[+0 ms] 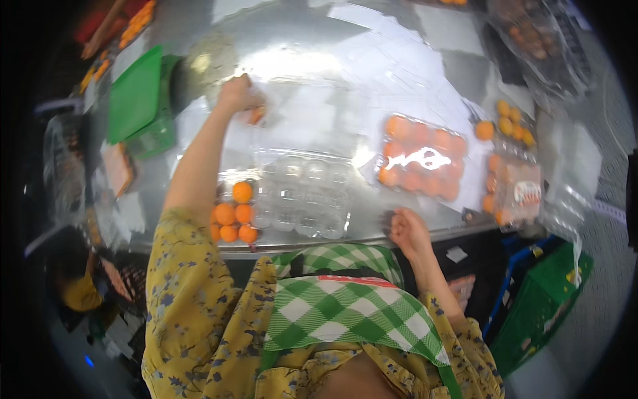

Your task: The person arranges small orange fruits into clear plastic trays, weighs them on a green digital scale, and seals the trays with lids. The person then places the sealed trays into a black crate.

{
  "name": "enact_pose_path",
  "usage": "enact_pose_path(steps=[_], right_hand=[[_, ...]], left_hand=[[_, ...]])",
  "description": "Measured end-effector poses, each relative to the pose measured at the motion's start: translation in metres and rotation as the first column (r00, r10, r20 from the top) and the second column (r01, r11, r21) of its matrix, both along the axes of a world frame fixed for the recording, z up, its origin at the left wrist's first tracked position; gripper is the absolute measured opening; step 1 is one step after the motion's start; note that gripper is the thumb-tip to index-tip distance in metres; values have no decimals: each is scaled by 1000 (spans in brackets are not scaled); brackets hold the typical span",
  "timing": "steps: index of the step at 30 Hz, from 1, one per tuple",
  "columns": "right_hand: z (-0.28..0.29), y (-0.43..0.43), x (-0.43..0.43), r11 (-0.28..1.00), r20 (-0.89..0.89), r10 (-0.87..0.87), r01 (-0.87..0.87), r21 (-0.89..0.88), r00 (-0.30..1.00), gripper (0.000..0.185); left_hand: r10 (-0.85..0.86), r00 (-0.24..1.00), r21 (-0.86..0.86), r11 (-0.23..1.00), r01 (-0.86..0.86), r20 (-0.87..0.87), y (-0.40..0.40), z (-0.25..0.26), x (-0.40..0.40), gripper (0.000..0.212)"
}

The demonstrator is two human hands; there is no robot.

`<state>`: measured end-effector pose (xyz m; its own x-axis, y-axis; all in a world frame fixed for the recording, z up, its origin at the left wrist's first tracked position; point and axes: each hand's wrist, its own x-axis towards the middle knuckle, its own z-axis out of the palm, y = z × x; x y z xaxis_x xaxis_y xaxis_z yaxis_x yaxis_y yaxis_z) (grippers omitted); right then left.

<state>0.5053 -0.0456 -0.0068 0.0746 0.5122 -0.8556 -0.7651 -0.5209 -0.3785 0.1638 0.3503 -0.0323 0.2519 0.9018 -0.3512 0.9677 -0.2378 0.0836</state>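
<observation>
My left hand (pixel 239 94) reaches across the metal table; its fingers are blurred, with a small orange item (pixel 256 114) right beside it, and whether it grips that is unclear. My right hand (pixel 409 232) is loosely curled over the near table edge, its grip unclear. Between them stands an open clear plastic clamshell (pixel 304 199) with empty round cells. Several loose orange citrus fruits (pixel 242 213) lie against its left side, near my left forearm. Beyond my right hand sits a clear clamshell filled with orange fruits (pixel 423 157).
A green scale-like device (pixel 137 99) stands at the left. White papers (pixel 394 65) cover the far table. At the right are a labelled fruit pack (pixel 516 192) and small yellow-orange fruits (pixel 511 122). A green crate (pixel 543 304) stands below the table. Another person's arm (pixel 104 30) shows at the far left.
</observation>
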Motion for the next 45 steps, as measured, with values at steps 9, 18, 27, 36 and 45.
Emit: enact_pose_path(steps=[9,18,27,36,45], right_hand=[[-10,24,-3,963,30,-267,268,-25,963,12],[-34,47,-19,954,83,-290,295,-58,954,15],[-12,35,-25,973,18,-226,227,-40,974,11],[14,17,-20,962,-66,253,-245,118,965,12],[40,38,-37,889,181,434,-452,71,883,12]], left_hand=[[43,986,-67,997,-32,161,13,-12,-6,44],[68,952,-80,996,-46,298,35,-40,-28,27],[136,789,46,978,-204,599,16,8,-8,36],[176,676,0,968,-252,715,23,-8,-12,26],[-149,954,339,939,55,259,16,-10,-9,23]])
